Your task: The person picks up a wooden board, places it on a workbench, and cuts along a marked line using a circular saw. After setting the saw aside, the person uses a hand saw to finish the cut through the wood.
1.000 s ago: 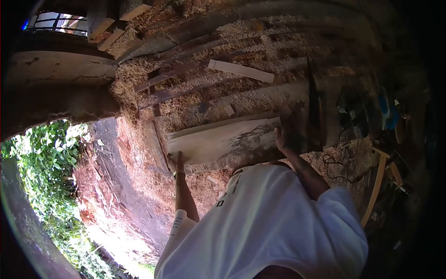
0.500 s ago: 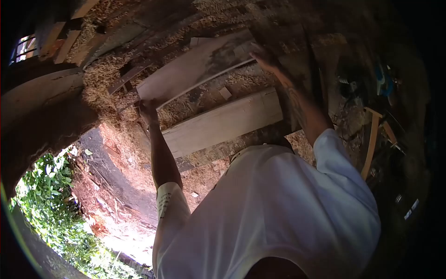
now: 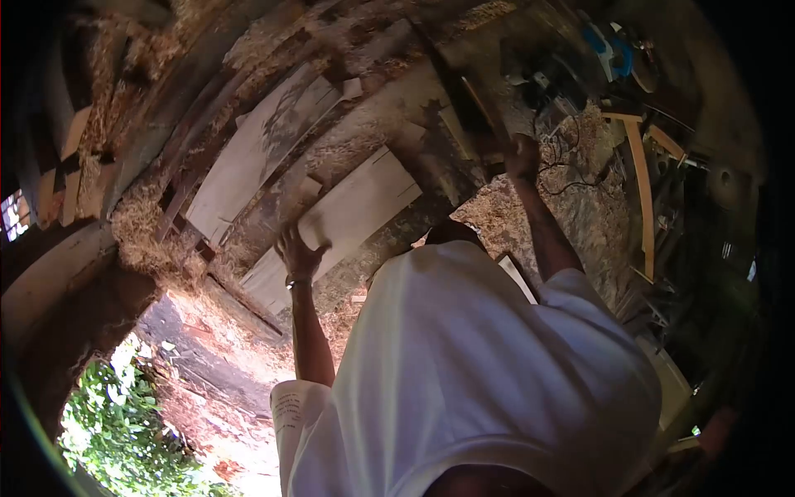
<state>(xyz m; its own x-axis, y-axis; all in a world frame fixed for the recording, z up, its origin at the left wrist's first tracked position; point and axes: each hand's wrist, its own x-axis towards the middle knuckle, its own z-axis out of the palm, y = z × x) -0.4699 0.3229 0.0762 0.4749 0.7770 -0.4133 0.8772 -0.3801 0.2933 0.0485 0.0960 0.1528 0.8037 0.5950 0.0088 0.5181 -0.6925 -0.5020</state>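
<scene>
Sawdust point(image 3: 139, 228) rings plank point(image 3: 364, 203) beneath spread left hand point(image 3: 300, 253)

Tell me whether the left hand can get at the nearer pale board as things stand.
Probably yes. The left hand is open at the edge of the nearer board; nothing lies between them, and its top looks bare.
</scene>
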